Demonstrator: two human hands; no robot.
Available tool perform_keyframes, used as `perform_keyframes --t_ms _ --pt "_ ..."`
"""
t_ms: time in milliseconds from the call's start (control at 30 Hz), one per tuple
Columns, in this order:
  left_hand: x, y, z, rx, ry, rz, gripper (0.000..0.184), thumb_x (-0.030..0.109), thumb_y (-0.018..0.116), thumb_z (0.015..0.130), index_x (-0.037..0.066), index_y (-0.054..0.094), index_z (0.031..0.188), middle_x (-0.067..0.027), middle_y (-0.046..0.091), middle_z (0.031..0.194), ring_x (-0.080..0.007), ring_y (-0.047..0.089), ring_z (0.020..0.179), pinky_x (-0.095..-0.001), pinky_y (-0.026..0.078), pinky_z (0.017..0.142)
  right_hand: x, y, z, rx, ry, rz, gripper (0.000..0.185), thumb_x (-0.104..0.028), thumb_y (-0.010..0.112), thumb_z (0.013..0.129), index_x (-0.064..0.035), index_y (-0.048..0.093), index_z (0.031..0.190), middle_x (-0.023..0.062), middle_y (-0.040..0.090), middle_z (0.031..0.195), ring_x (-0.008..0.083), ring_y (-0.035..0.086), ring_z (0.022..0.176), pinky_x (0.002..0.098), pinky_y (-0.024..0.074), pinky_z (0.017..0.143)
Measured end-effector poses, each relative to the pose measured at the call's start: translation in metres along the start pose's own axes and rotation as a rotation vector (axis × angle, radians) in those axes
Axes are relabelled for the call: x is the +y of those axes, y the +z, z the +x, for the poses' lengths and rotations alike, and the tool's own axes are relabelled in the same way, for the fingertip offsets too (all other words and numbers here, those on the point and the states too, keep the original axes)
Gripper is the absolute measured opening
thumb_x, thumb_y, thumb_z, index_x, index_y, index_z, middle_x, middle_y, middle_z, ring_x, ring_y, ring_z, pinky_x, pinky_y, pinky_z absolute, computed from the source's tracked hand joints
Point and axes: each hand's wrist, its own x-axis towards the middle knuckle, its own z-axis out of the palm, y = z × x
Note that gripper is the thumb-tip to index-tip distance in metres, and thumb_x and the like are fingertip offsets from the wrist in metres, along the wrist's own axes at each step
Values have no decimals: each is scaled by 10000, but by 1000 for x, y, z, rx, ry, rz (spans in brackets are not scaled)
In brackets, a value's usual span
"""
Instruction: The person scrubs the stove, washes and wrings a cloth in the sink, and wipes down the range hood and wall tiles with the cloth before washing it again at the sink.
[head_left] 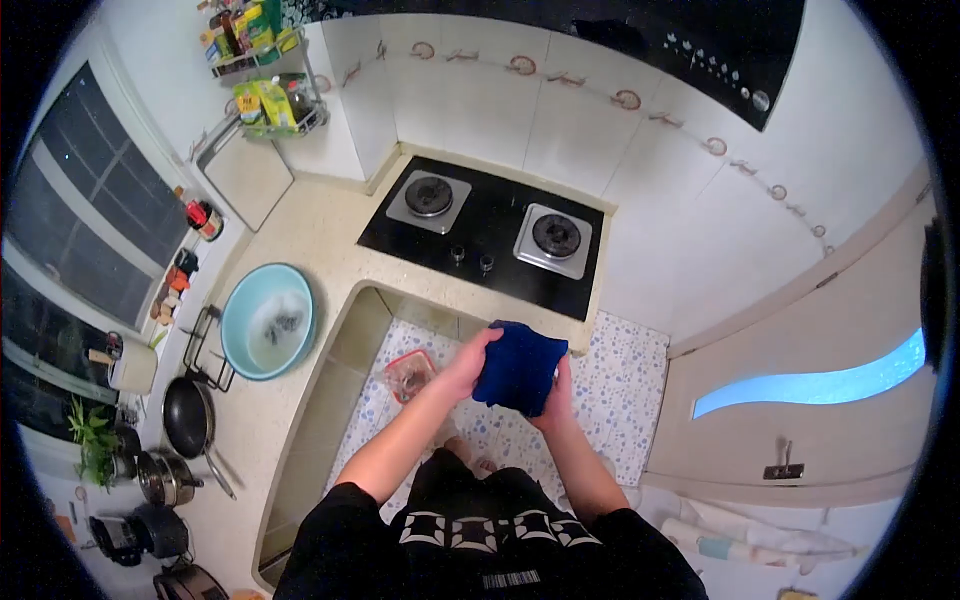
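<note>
A dark blue folded cloth (pixel 518 368) is held up in front of my body, above the floor and just short of the counter's front edge. My left hand (pixel 476 362) grips its left side, with the thumb near the upper left corner. On the other side, my right hand (pixel 556 398) holds the cloth's right edge, its fingers partly hidden by it. Beyond the cloth lies the black two-burner stove (pixel 480 238). To the left on the counter, a light blue basin (pixel 232 322) holds cloudy water with something dark in it.
A frying pan (pixel 188 418), pots (pixel 163 478) and a wire rack (pixel 205 350) line the left counter. A red-rimmed container (pixel 410 376) is on the floor. A cutting board (pixel 248 178) leans at the back left. The door (pixel 800 400) is at the right.
</note>
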Motion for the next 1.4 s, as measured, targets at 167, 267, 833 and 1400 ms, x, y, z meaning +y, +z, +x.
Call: perform_keyframes --t_ms 167,267,833,1400 --pt "46 -13 42 84 70 295 375 303 567 998 25 677 1224 -82 734 1148 -201 694 1024 -340 536 924 -8 15 36 48 -14 -192 708 -532 574 985 -92 436 1522 129 525 1511 343 515 1361 527 392 1148" --pt "57 -22 69 131 263 563 328 258 598 995 14 691 1194 -63 737 1108 -169 682 1005 -302 523 898 -18 36 55 128 -1 -104 677 -467 609 973 -90 447 1511 134 536 1498 356 522 1349 531 388 1148" --pt "83 -57 111 43 235 364 460 334 473 1051 61 605 1396 -105 699 1272 -190 664 1044 -329 486 957 -128 109 69 286 -600 -130 664 -482 600 982 -73 467 1488 141 530 1498 350 507 1362 535 387 1155" --pt "86 -49 136 51 178 460 413 274 476 1055 64 611 1384 -110 715 1227 -168 690 1001 -303 515 934 -337 327 57 909 -2144 -2311 896 -711 628 846 -255 402 1584 196 215 1683 523 171 1515 713 157 1159"
